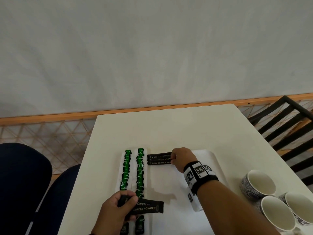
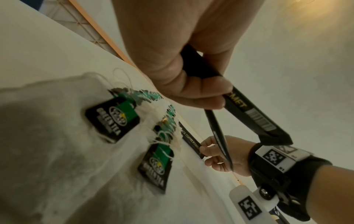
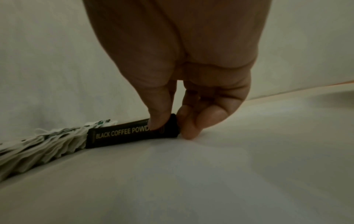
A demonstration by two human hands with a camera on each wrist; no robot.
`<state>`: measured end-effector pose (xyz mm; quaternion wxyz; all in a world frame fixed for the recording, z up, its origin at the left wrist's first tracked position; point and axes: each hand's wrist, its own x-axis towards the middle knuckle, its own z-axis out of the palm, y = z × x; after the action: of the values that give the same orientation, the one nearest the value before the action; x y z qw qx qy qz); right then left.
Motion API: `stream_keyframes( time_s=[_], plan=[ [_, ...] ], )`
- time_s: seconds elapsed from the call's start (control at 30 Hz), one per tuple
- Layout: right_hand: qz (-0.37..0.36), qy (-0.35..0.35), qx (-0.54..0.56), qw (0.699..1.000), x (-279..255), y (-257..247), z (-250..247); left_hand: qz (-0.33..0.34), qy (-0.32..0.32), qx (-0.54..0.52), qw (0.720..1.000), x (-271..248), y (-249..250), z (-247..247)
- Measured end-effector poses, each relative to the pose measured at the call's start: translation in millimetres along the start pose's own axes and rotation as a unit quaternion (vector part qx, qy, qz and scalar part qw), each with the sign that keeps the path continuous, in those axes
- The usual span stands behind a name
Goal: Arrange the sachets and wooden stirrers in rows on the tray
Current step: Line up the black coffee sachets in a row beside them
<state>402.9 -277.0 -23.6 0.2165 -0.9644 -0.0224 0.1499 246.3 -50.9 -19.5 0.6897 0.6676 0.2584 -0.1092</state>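
A white tray (image 1: 206,154) lies on the table. Two columns of green tea bags (image 1: 133,172) run down its left part. Beside them at the far end lie black coffee powder sachets (image 1: 159,159) stacked in a short row. My right hand (image 1: 179,158) pinches the right end of the nearest sachet (image 3: 132,134), thumb on top, fingertips on the tray. My left hand (image 1: 116,211) grips a small bundle of black coffee sachets (image 1: 149,206) above the near end of the tea bags; the left wrist view shows two sachets (image 2: 254,116) fanning out of the fist.
Three white cups with blue patterned outsides (image 1: 259,183) stand at the table's right near corner. A black chair (image 1: 288,126) stands to the far right, dark blue seats (image 1: 22,177) to the left. The tray's bare right half (image 3: 229,174) lies under my right forearm.
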Motion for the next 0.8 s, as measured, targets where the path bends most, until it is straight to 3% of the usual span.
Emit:
stream_keyframes(
  time_s=[0.27,0.8],
  plan=[
    [0.021,0.01,0.04,0.999,4,-1,12,-0.003,-0.001,-0.01,1.0,4,-4,2],
    [0.009,0.023,0.017,1.0,4,-3,25,-0.009,-0.009,-0.014,1.0,4,-5,3]
  ],
)
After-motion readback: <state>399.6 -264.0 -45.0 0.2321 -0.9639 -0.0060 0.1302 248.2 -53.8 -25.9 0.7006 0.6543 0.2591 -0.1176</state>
